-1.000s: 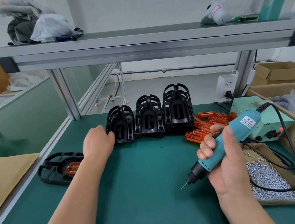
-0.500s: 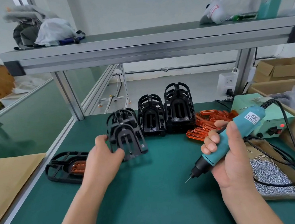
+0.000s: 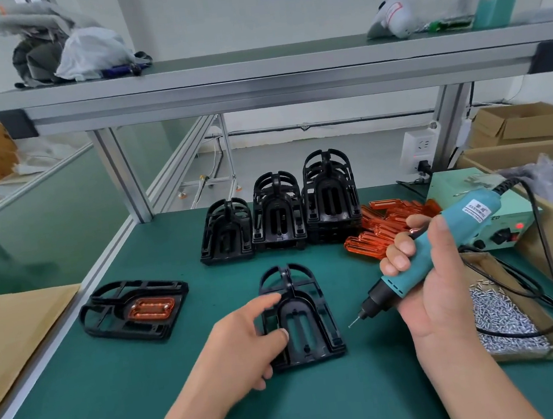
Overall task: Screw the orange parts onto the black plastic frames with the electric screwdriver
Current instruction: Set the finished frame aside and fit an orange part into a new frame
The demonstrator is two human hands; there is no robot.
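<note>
Green-matted bench [image 3: 115, 382] under an aluminium shelf, pretty standard assembly station. Going left to right:

At mid left lies a flat black plastic frame with an orange part already seated in it [image 3: 135, 310]. It looks like the finished one, parked out of the work zone.

Lower centre, the left hand [image 3: 245, 343] is spread, index finger and thumb resting on the left side of a bare black plastic frame [image 3: 301, 320] lying flat on the mat. My guess is it's just steadying it; no orange piece in it yet.

Behind that, three stacks of empty black frames [image 3: 279, 216] stand in a row at the bench's back edge, within easy reach.

Right of the stacks is a loose pile of clear orange plastic parts [image 3: 384, 228], so that's probably the next grab.

The right hand [image 3: 429, 288] is wrapped around the teal electric screwdriver [image 3: 444, 242]. Its bit angles down-left, just beside the bare frame but not touching it, so it's held ready.

Far right: a pale green power box [image 3: 497, 225] and a cardboard tray of small silver screws [image 3: 501, 318]. The black cable [image 3: 552, 281] loops across that tray and could snag when picking up screws.
</note>
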